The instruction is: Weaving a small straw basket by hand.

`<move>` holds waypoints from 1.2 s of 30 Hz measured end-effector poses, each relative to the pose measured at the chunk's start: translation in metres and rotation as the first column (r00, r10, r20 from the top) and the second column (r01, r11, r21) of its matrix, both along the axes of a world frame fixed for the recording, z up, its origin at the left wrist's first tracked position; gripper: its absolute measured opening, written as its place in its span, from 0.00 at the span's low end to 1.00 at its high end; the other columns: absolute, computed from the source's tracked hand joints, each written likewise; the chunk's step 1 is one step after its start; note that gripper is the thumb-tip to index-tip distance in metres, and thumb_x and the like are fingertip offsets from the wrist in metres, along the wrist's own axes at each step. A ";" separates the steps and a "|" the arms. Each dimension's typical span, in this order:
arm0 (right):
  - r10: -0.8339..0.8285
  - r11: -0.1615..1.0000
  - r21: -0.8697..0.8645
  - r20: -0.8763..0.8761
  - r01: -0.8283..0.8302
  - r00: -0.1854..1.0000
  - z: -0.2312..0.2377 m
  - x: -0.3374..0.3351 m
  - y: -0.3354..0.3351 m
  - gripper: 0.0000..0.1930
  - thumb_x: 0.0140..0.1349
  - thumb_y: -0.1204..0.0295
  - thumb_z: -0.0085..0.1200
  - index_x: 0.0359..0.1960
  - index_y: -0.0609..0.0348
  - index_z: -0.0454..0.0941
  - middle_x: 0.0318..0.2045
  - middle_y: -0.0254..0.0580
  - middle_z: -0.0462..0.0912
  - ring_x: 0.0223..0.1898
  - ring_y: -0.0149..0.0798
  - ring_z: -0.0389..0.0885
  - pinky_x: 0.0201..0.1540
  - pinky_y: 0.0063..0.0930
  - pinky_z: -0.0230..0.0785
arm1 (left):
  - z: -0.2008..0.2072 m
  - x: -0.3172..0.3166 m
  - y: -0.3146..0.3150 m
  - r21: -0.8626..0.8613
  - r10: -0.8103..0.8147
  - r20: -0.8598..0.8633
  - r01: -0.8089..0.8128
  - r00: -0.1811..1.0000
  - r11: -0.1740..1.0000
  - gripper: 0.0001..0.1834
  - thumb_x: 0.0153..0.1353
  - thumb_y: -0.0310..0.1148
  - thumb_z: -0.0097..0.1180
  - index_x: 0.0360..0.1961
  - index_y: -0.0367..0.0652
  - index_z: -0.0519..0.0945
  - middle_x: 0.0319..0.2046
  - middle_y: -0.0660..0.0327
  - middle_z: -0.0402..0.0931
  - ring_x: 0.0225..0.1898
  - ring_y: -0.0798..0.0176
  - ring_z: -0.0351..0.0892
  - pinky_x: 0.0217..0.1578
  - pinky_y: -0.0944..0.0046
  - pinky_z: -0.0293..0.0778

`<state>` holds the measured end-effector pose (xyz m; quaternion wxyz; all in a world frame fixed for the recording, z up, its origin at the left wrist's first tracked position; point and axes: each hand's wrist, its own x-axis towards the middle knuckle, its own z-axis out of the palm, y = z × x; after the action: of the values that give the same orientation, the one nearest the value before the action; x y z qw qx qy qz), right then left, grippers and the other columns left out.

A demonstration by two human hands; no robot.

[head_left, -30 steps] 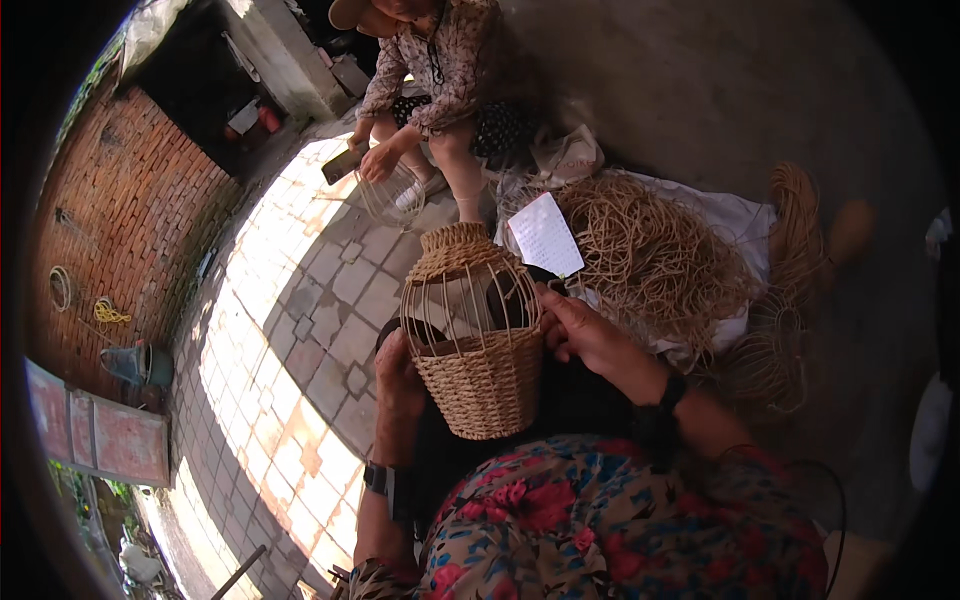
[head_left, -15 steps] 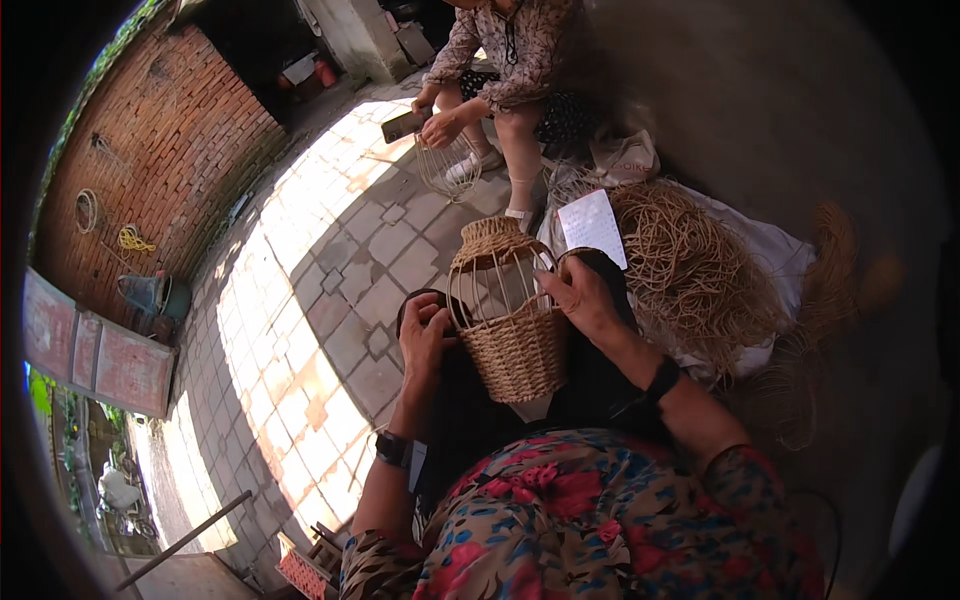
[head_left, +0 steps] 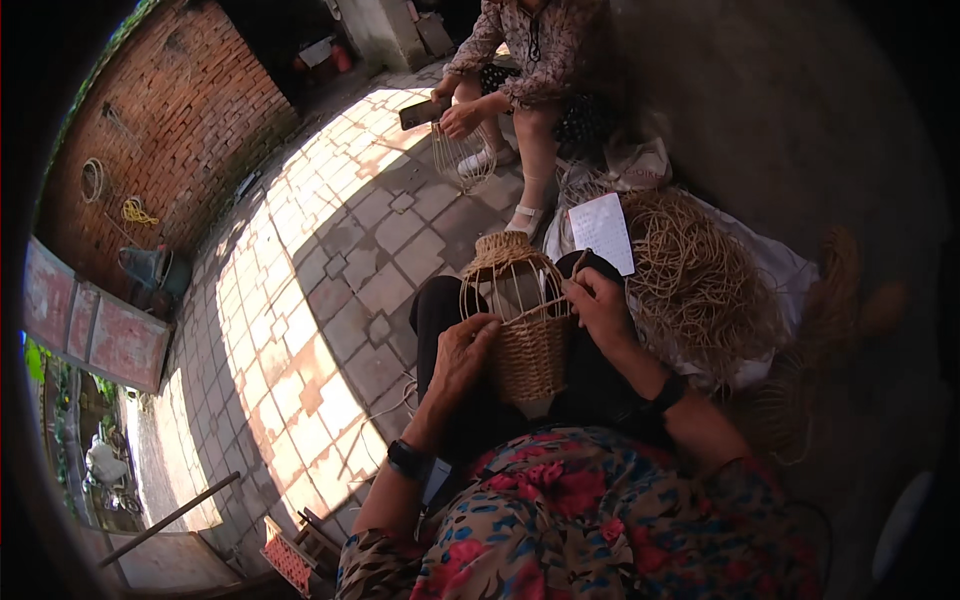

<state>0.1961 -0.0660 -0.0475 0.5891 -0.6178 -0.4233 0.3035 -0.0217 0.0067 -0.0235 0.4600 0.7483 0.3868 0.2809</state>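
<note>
Between my knees stands a woven basket (head_left: 528,362) of tan straw cord. Its lower part and narrow neck are woven, with bare upright ribs between them. My left hand (head_left: 463,352) is closed at the basket's left side, thumb and fingers pinching the edge of the lower weave, where a cord runs across. My right hand (head_left: 602,312) is closed at the right side, with a straw cord (head_left: 578,266) between thumb and forefinger. The cord spans the front ribs from one hand to the other.
Coiled straw cord (head_left: 690,285) lies on a white sack (head_left: 785,265) to the right, beside a written paper sheet (head_left: 601,233). Ahead, a seated person (head_left: 540,60) holds a phone (head_left: 424,114) above a rib frame (head_left: 462,160). A brick wall (head_left: 190,100) stands far left.
My left hand has moved right, from beside my knee onto the basket's edge. My right hand has come down a little, and a cord now stretches between both hands. The view has shifted slightly.
</note>
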 end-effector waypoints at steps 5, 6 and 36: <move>0.089 0.988 -0.084 -0.373 -0.129 0.924 0.005 0.009 -0.030 0.10 0.64 0.66 0.52 0.27 0.57 0.73 0.22 0.31 0.75 0.20 0.21 0.72 0.21 0.17 0.67 | 0.018 0.005 0.002 -0.250 -0.090 -0.087 0.066 0.992 0.966 0.15 0.60 0.38 0.57 0.36 0.34 0.81 0.26 0.59 0.80 0.28 0.70 0.78 0.29 0.67 0.72; 0.111 0.984 -0.081 -0.408 -0.157 0.906 0.009 0.010 -0.030 0.09 0.65 0.66 0.52 0.30 0.57 0.73 0.23 0.32 0.77 0.21 0.22 0.74 0.22 0.17 0.69 | 0.020 0.008 0.003 -0.249 -0.091 -0.085 0.067 0.992 0.966 0.15 0.60 0.38 0.57 0.36 0.34 0.81 0.26 0.59 0.80 0.28 0.70 0.78 0.29 0.67 0.72; -0.013 0.964 -0.266 -0.012 0.009 1.000 0.001 0.033 -0.038 0.08 0.61 0.69 0.55 0.30 0.62 0.77 0.19 0.31 0.76 0.18 0.22 0.72 0.21 0.19 0.65 | 0.026 0.021 -0.024 0.510 0.068 0.012 -0.065 0.998 0.858 0.10 0.55 0.25 0.55 0.40 0.44 0.77 0.30 0.54 0.78 0.31 0.50 0.81 0.31 0.56 0.75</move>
<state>0.2287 -0.1039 -0.0463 0.5051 -0.6917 -0.3713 0.3585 -0.0010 -0.0176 0.0020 0.2347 0.8303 0.3257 0.3865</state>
